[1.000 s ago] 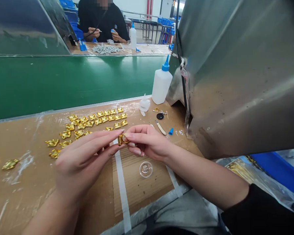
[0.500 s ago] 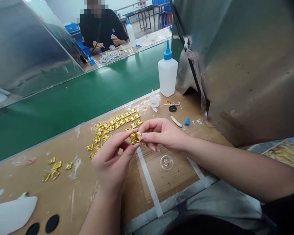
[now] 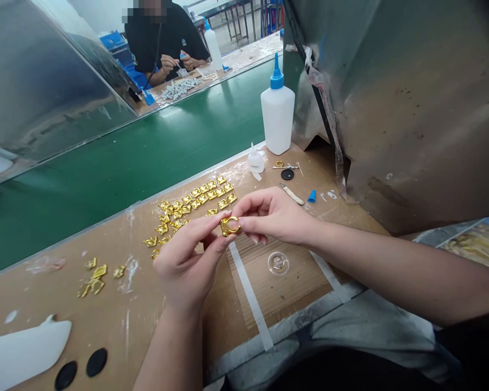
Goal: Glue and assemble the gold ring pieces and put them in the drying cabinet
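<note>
Brown tabletop (image 3: 106,309) edges green strip (image 3: 106,179); left hand (image 3: 183,263) and right hand (image 3: 279,217) pinch gold ring (image 3: 224,228).

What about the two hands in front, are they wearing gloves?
No, the left hand and right hand are both bare as they hold a gold ring.

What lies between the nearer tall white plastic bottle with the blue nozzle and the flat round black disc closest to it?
A small gold ring and thin pale sticks lie there, in the head view.
</note>
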### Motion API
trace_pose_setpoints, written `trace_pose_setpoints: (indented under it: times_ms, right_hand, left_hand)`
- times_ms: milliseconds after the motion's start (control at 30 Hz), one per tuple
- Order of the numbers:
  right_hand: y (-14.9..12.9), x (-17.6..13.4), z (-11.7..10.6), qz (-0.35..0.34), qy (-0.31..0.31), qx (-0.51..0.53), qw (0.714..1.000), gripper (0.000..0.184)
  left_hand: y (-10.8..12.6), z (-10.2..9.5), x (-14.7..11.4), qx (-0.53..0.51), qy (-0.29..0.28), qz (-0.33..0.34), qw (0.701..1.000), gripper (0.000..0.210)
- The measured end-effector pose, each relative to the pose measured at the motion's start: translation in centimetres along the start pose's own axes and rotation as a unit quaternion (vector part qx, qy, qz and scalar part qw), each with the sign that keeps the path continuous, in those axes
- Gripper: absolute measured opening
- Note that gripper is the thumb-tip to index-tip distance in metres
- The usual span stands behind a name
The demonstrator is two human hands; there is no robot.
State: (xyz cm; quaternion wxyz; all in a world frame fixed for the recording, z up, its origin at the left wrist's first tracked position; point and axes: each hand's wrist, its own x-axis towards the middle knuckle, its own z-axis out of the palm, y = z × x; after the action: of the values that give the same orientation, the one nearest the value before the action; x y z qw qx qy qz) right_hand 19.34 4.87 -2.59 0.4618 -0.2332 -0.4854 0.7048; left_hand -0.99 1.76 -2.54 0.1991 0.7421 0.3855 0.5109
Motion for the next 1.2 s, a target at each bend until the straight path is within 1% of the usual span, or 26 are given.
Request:
trace_pose_setpoints:
  times_ms: [233, 433, 600, 833, 1200]
  right_hand:
    - [-0.25, -0.17, 0.09, 0.003, 0.007, -0.014, 1.0, 0.032]
    - [-0.31, -0.3, 0.05, 0.014, 0.005, -0.02, 1.0, 0.033]
    - [-0.16, -0.28, -0.04, 0.009, -0.002, -0.017, 1.0, 0.034]
    - [-0.2, -0.34, -0.1, 0.011, -0.01, -0.018, 1.0, 0.035]
    - [-0.1, -0.33, -0.04, 0.01, -0.009, -0.027, 1.0, 0.032]
  left_hand:
    - [-0.12, -0.41, 0.2, 0.01, -0.01, 0.019, 1.0, 0.043]
    - [-0.07, -0.51, 0.49, -0.011, -0.031, 0.031, 0.999, 0.045]
    - [-0.08, -0.52, 0.5, -0.003, -0.027, 0.03, 0.999, 0.043]
    - [-0.07, -0.56, 0.49, -0.017, -0.03, 0.03, 0.999, 0.048]
    - [0.01, -0.69, 0.34, -0.013, -0.033, 0.009, 0.999, 0.045]
